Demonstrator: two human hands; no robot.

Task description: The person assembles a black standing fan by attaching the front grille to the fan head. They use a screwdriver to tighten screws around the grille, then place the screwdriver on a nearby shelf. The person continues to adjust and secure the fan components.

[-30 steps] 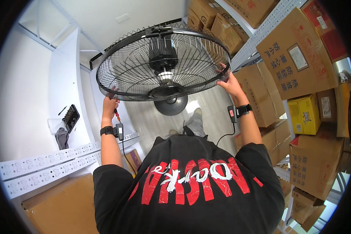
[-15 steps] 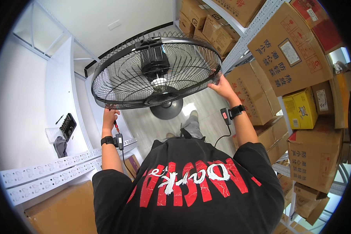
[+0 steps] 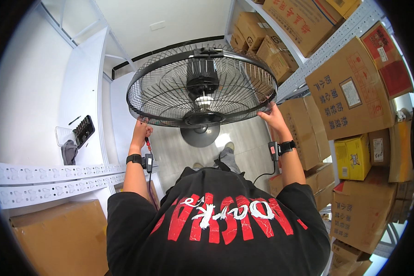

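A black pedestal fan (image 3: 209,118) stands in front of me, its wide wire cage tipped so that the motor shows through the bars. Its round base (image 3: 199,137) rests on the floor. At the near left part of the rim, my left hand (image 3: 141,133) is closed, with a red and black handle, apparently a screwdriver (image 3: 147,142), sticking out below the fist. Whether those fingers also grip the cage is hard to see. My right hand (image 3: 274,119) grips the rim at the right, thumb on the near side and the other fingers partly hidden behind the wires.
On the left, a white shelf (image 3: 80,60) bears an open case of small bits (image 3: 83,131) and a grey cloth (image 3: 69,152). A large carton (image 3: 60,234) sits below it. Stacked cartons (image 3: 354,89) and a yellow box (image 3: 353,156) fill the right-hand racks.
The view has swung, so the fan, both hands and the shelves appear farther right. Both hands stay at the cage rim, and the handle is still in my left hand.
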